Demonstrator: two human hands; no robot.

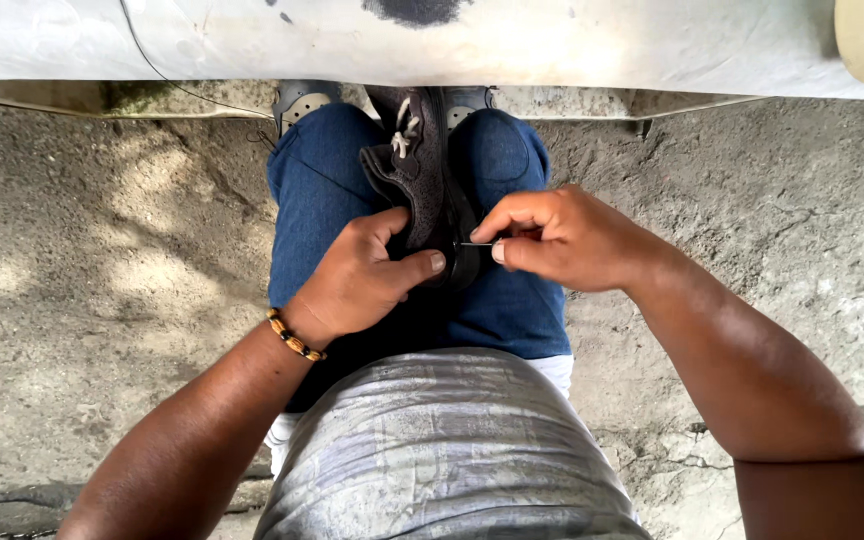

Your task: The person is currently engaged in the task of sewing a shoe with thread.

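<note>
Resting between blue-jeaned knees (317,190): dark shoe (422,180), toe far, pale laces showing. Left hand (362,280) clamped shut on shoe's near end. Right hand (562,240) pinched tight on thin needle (474,244), tip at shoe's edge. Beaded bracelet (294,337) on left wrist.

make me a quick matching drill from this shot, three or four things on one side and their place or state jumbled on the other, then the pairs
Things:
1. dark shoe
2. needle
3. beaded bracelet
4. left hand

Places or states:
A. around the left wrist
B. pinched in the right hand fingers
C. wedged between the knees in blue jeans
D. gripping the shoe's side, thumb stretched toward the needle

Pairs: 1-C, 2-B, 3-A, 4-D
</note>
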